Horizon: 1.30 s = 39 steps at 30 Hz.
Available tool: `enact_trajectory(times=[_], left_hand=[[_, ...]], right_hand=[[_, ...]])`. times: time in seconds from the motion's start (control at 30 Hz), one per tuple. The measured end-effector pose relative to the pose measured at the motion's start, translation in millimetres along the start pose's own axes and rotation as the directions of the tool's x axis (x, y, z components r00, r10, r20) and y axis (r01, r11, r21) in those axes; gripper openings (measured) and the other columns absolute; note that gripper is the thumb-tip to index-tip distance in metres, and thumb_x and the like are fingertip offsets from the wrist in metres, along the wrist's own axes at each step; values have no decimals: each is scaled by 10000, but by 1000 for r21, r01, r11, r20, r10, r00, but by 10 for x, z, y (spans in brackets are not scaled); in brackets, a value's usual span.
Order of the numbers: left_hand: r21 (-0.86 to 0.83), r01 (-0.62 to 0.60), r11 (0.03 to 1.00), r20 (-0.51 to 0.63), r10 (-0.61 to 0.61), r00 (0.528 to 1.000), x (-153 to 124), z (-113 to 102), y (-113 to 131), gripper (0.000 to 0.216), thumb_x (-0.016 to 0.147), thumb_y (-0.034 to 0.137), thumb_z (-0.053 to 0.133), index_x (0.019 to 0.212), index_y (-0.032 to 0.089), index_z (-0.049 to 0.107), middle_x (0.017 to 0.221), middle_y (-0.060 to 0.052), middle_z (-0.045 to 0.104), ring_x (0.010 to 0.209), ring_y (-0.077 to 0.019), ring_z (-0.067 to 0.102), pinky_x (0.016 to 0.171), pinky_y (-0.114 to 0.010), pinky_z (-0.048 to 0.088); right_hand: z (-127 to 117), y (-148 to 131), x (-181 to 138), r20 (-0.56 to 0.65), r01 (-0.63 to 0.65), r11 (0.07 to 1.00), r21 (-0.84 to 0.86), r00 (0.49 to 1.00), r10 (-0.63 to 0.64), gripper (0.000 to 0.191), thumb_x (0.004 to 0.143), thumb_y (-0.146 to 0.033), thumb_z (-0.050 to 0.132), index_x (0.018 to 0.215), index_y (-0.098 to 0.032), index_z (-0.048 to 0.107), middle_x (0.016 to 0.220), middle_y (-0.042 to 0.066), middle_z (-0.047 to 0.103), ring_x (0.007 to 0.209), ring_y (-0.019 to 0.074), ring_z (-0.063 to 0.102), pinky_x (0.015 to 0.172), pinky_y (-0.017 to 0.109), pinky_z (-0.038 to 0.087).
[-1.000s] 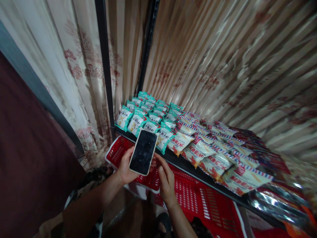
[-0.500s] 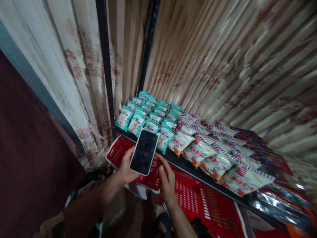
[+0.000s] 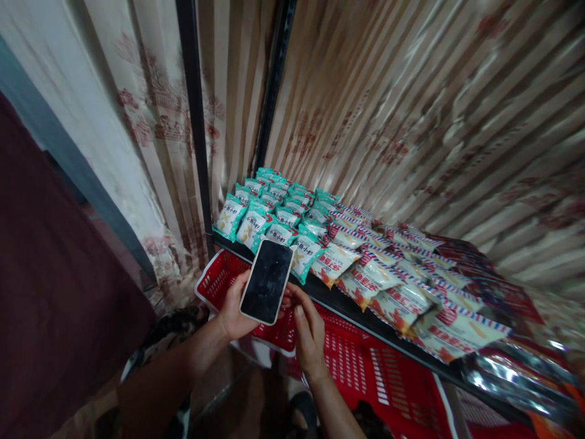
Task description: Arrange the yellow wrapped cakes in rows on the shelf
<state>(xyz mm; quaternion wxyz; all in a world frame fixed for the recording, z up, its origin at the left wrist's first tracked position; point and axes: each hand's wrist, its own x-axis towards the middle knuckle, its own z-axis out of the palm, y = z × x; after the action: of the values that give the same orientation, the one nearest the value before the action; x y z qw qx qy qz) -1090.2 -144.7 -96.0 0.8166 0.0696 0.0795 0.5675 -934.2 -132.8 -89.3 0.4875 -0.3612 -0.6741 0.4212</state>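
My left hand [image 3: 236, 311] is closed around the left edge of a smartphone [image 3: 267, 281] with a dark screen and a pale case. The phone is tilted, screen up, in front of the shelf. By its lower right edge is my right hand [image 3: 309, 334], fingers loosely bent and apart, with no object seen in it. Whether its fingertips touch the phone I cannot tell. Just beyond the phone, green-and-white snack bags [image 3: 280, 233] stand in rows. To their right lie white snack bags [image 3: 406, 297] with striped edges and red lettering.
The bags rest on a black shelf [image 3: 338, 299] with dark uprights [image 3: 195, 110]. Beneath it are red plastic baskets [image 3: 351, 360]. Patterned curtains [image 3: 347, 91] hang behind and at the left. Dark red and silvery packs [image 3: 512, 372] lie at the right end.
The view shifts very slightly. Both hands and the phone stay almost in the same place.
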Motion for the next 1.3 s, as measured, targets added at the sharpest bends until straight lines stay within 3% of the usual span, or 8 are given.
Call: enact_trajectory(times=[0.63,0.97,1.3], left_hand=[[6,-5,1000,-52,5,999,7,68,-14,525,866,459,374,993,35,658,906,-161,702,914,-267,642,861,-375,442],[9,-20,1000,-40,21,999,-1,74,-4,504,863,448,389,1029,46,643,939,-155,696,924,-267,634,855,-381,440],[-5,-25,1000,5,25,1000,5,41,-21,529,861,454,392,1151,55,584,1008,-161,678,946,-279,625,876,-409,416]], right_hand=[[6,-39,-5,-15,-9,1000,-21,1000,9,370,870,-394,453,1166,-198,558,1176,81,598,1096,243,541,892,366,466],[-2,-53,16,11,-16,1000,-8,1000,16,354,879,-395,443,1171,-234,563,1186,49,602,1110,217,540,885,328,471],[-30,-20,4,16,-7,1000,22,1000,7,363,885,-387,428,1172,-197,542,1181,88,593,1096,235,544,847,350,490]])
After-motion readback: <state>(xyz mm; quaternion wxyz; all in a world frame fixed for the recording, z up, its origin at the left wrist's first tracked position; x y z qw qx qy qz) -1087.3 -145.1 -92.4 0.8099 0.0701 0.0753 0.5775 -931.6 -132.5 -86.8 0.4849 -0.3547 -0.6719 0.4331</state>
